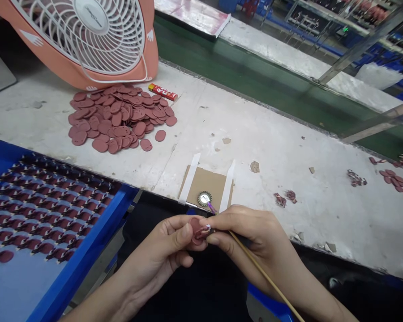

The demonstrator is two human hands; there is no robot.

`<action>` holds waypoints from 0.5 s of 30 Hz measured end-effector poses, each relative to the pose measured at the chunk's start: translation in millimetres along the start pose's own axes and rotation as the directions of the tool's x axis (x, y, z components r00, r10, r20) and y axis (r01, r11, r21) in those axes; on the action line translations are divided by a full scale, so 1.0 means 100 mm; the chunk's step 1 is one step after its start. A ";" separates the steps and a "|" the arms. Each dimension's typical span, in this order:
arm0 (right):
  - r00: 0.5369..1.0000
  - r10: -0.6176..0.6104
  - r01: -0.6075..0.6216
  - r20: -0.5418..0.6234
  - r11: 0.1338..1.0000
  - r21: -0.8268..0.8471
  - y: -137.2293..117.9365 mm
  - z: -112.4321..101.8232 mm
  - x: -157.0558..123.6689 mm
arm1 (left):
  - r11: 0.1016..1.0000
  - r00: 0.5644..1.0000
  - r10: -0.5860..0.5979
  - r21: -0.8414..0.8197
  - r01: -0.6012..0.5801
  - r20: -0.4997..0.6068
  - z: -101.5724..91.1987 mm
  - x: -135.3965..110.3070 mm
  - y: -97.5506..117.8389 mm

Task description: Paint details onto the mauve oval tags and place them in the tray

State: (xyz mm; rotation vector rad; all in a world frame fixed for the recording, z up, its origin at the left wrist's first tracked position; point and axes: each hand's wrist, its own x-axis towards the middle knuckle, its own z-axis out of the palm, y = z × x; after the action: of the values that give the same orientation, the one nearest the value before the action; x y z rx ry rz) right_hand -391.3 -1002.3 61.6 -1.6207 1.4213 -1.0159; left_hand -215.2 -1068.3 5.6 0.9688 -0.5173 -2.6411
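Note:
My left hand [168,246] is closed around a reddish-brown oval disc [195,229], held between thumb and fingers. At the disc's right side, my right hand [251,235] pinches a small dark figure piece with white and reddish parts [206,230], which touches the disc. A thin wooden stick [265,275] also runs through my right hand. Its purple end [212,207] points at a bottle cap [204,198] with whitish contents. The cap sits on a cardboard piece [210,179] held down by white tape strips. My fingers hide part of the figure piece.
A pile of reddish oval discs [117,117] lies before an orange fan [94,40], beside a red-yellow packet [163,92]. At left, a blue tray [53,286] holds rows of assembled pieces. Small reddish parts [285,198] and more discs [396,182] lie on the right.

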 end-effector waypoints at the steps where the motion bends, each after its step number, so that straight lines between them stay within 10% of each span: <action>1: 1.000 0.002 -0.002 0.002 1.000 0.002 0.00 0.00 0.00 | 1.000 1.000 -0.005 -0.003 0.005 0.000 0.00 0.00 0.00; 15: 0.999 -0.016 0.021 0.028 0.987 -0.158 -0.02 0.03 0.02 | 0.995 0.998 -0.035 -0.098 0.029 -0.055 -0.02 0.01 -0.04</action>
State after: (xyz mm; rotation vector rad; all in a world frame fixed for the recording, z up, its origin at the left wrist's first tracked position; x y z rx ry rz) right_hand -387.9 -1004.5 62.7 -1.7578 1.5037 -0.9071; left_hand -214.9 -1065.2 1.8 1.0272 -0.3601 -2.6311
